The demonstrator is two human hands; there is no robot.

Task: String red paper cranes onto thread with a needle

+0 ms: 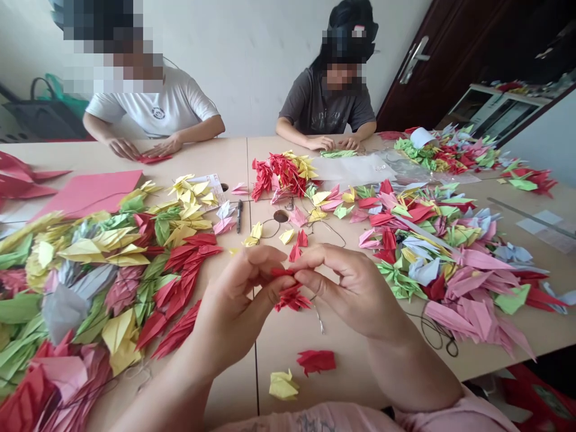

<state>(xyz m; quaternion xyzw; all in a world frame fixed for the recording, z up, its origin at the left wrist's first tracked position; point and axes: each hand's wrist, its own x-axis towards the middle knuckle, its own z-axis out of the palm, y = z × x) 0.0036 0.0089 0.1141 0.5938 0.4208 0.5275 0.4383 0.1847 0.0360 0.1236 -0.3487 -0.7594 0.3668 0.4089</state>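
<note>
black pen (239, 216) | pink paper sheet (87, 193) | long ruler (531, 216) | dark wooden door (432, 60) | tote bag (40, 114)

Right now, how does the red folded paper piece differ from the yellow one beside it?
The red folded paper piece lies spread flat, the yellow one bunched up; the red sits nearer the right hand, the yellow nearer the camera. Both lie loose on the tabletop.

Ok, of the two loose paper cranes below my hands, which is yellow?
The yellow paper crane is the left one, nearer you; the red paper crane lies up to its right, closer to your right hand.
</note>
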